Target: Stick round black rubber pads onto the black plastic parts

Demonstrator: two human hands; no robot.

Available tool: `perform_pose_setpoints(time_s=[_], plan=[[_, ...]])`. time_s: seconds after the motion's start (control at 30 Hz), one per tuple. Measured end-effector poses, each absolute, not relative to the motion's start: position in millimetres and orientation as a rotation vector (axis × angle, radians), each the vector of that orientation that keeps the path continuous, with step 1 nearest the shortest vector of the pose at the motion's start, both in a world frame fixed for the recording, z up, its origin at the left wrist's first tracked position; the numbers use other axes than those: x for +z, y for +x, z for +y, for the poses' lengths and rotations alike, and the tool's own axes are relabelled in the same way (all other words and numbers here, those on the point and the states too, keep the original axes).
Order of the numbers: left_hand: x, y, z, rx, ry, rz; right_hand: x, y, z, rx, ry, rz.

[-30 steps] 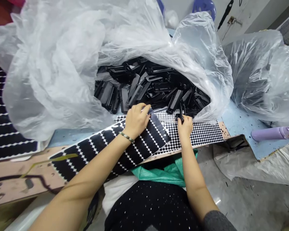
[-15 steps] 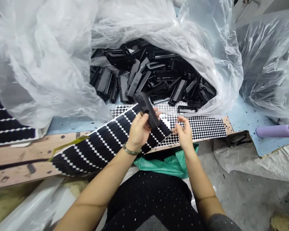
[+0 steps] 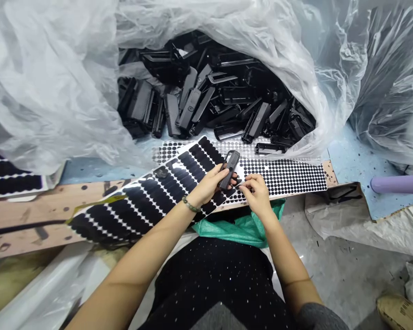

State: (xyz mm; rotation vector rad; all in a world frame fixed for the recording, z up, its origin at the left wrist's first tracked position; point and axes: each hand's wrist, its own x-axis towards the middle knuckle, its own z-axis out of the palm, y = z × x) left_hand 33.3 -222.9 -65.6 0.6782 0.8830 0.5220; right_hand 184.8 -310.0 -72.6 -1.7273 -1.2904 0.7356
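My left hand (image 3: 213, 182) is closed around a narrow black plastic part (image 3: 231, 165) with a carbon-fibre pattern. The part stands tilted above a sheet of large black oval stickers (image 3: 158, 188). Just right of it, my right hand (image 3: 257, 192) is pinched, thumb against fingertips, close to the sheet's right corner. Something small and dark shows near those fingertips, too small to name. Beneath lies a white sheet of small round black dots (image 3: 292, 176). Beyond both hands, many similar black plastic parts (image 3: 192, 101) lie heaped in a clear plastic bag (image 3: 271, 50).
A purple cylinder (image 3: 399, 184) lies on the blue table covering (image 3: 358, 151) at the right. Another bulky plastic bag (image 3: 395, 91) stands behind it. Green woven material (image 3: 239, 231) hangs below the wooden table edge (image 3: 27, 215). More oval stickers (image 3: 13, 181) lie at far left.
My left hand has shifted right and slightly down, turning the black part to lean the other way. My right fingers have closed from a loose spread into a pinch beside it.
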Motion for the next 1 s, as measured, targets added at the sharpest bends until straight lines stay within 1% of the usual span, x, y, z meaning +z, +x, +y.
perform_pose_setpoints(time_s=[0.13, 0.27, 0.47, 0.83, 1.0], plan=[[-56, 25, -223, 0.466, 0.715, 0.814, -56, 193, -303, 0.876, -1.537, -0.959], [-45, 20, -229, 0.442, 0.832, 0.783, -38, 192, -291, 0.952, -1.439, -0.947], [-33, 17, -235, 0.441, 0.963, 0.767, -25, 187, -286, 0.867, -1.474, -1.058], [-26, 16, -239, 0.436, 0.999, 0.797, -20, 184, -289, 0.777, -1.488, -1.117], [-21, 19, -246, 0.48, 1.055, 0.834, -16, 175, -295, 0.595, -1.583, -1.164]])
